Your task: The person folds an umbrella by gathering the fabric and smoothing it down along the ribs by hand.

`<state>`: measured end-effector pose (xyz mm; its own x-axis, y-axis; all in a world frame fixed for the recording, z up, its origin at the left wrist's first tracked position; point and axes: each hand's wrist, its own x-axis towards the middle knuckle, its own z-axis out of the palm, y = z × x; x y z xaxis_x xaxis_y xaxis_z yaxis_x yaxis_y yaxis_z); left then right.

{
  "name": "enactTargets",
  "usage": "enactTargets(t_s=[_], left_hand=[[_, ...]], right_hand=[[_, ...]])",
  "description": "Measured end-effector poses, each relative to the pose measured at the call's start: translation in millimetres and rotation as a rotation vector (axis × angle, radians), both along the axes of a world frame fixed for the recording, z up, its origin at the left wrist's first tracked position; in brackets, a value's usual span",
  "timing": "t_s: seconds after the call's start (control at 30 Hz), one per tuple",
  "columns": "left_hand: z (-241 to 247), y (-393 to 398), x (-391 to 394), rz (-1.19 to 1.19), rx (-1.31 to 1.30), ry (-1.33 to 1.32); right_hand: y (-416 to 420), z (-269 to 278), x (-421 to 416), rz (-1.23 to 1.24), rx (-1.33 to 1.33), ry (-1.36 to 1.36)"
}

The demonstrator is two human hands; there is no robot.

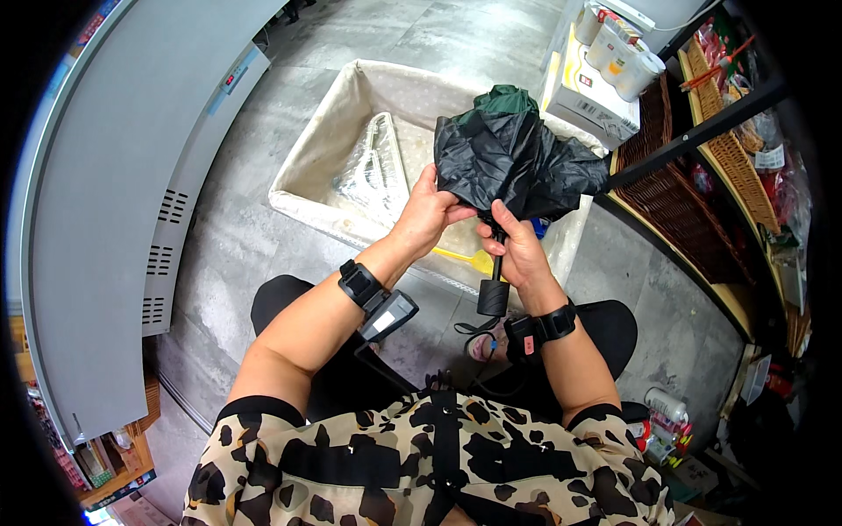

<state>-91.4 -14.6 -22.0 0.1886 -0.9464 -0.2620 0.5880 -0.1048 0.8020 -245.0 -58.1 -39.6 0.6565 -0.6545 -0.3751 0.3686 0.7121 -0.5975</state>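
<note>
A folding umbrella with a loose black canopy (506,158) is held up in front of me, its black ribbed handle (493,298) pointing towards my body. My right hand (520,253) is closed around the shaft just below the canopy. At the canopy's lower left edge, the fingers of my left hand (431,214) pinch the fabric. Dark green fabric (506,100) shows at the far side of the black canopy. Beneath the umbrella stands a cloth-lined basket (309,141). Inside it lie white plastic-wrapped hangers (385,171) and a yellow plastic item (481,262), partly hidden.
To the left stands a grey cabinet (112,164) with vents. On the right, a carton (589,98) carries wrapped paper rolls (615,52), close to wicker baskets (684,210) on a shelf. Bottles and small goods (664,421) lie on the floor at my right.
</note>
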Motion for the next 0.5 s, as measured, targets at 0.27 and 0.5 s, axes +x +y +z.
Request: enactTargets(t_s=[0.27,0.5], left_hand=[[8,2,3,0.049,-0.06,-0.111],[7,3,1,0.132,0.002,-0.021]], right_hand=[[-6,8,-4,0.199,-0.202,0.049],[-17,-4,-10,0.044,-0.071,0.124]])
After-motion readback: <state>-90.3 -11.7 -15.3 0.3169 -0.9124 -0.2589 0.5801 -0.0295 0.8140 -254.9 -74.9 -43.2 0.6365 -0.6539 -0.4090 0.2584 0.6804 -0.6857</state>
